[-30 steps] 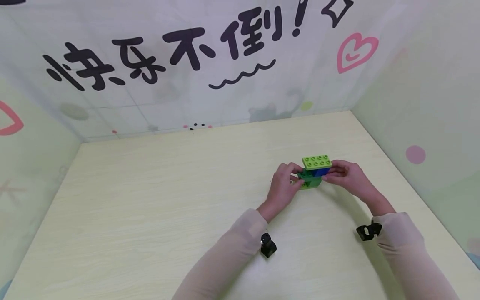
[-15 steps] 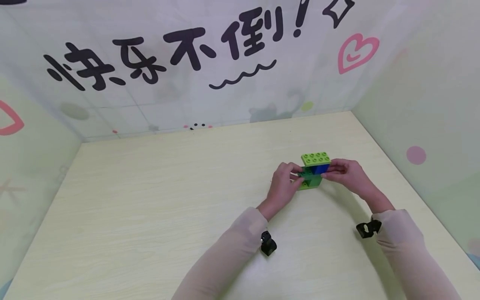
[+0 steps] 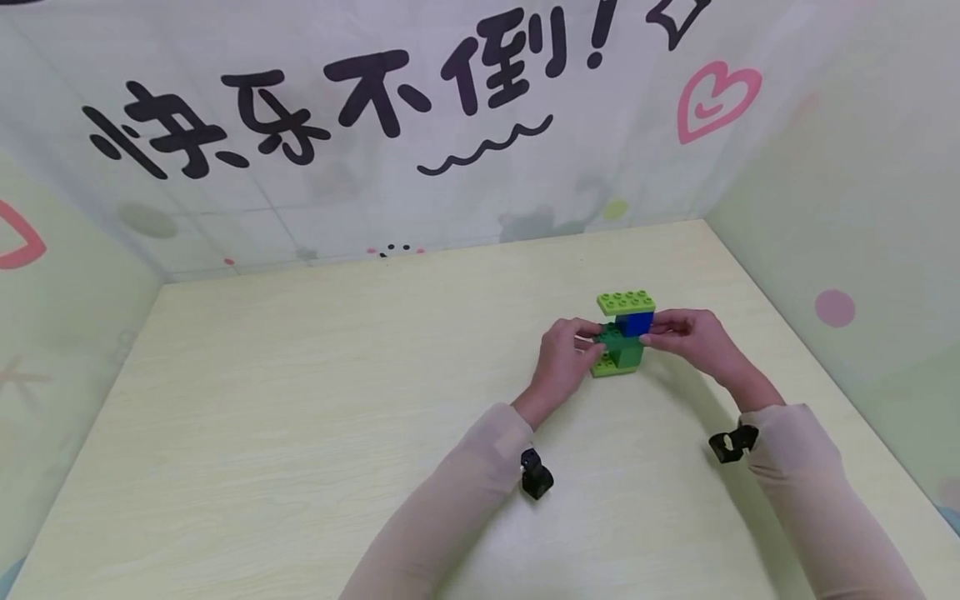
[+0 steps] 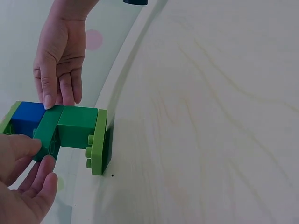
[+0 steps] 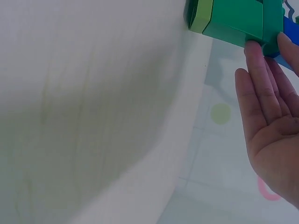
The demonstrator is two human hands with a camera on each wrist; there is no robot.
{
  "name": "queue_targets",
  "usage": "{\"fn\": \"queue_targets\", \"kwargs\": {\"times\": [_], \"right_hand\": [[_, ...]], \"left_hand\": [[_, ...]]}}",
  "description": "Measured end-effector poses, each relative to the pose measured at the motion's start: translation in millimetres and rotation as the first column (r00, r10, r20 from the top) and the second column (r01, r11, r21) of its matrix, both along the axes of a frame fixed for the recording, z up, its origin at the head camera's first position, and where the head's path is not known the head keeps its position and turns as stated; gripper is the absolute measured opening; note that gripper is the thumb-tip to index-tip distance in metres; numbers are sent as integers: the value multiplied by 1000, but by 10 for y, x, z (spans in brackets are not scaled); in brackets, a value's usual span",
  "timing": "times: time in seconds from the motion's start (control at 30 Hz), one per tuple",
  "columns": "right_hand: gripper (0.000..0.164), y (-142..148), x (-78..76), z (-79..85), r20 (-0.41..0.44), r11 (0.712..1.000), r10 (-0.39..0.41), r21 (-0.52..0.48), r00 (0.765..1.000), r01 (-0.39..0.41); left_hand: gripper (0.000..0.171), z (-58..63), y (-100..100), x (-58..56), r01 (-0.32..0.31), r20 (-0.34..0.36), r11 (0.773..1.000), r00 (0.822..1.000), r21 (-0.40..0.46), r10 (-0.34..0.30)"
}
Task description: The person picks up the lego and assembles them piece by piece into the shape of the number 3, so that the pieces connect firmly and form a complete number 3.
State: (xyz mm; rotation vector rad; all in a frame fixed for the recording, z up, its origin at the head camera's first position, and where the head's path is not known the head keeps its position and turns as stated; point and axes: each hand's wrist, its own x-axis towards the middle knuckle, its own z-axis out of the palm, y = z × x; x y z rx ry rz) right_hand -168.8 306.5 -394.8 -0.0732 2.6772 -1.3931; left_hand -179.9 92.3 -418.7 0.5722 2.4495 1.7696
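A stack of toy building bricks stands at the table's right side. From the bottom it has a lime studded plate (image 3: 615, 372), a green brick (image 3: 628, 357), a dark green piece (image 4: 49, 127), a blue brick (image 3: 636, 324) and a lime plate (image 3: 626, 302) on top. My left hand (image 3: 564, 354) pinches the near left end of the dark green piece between thumb and fingers. Opposite it, my right hand (image 3: 693, 340) holds the same piece, thumb on one face and fingertips against the other, as the right wrist view shows.
The pale wooden table (image 3: 337, 392) spreads out to the left of the hands. White printed cloth walls (image 3: 375, 200) enclose its back and sides, the right wall (image 3: 847, 250) being nearest. A black camera mount is strapped at each wrist.
In the head view, the upper bricks have moved up and slightly left, showing more of the blue brick. Both hands have risen a little with them, and their holds look the same.
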Motion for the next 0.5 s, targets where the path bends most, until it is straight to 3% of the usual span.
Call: {"fn": "queue_targets", "kwargs": {"times": [0.3, 0.5], "right_hand": [[49, -7, -54, 38, 10, 999, 9, 42, 1000, -10], [49, -31, -93, 37, 15, 999, 8, 53, 1000, -9]], "left_hand": [[21, 4, -20, -43, -10, -56, 1000, 998, 7, 10], [20, 15, -29, -99, -35, -38, 999, 999, 31, 37]]}}
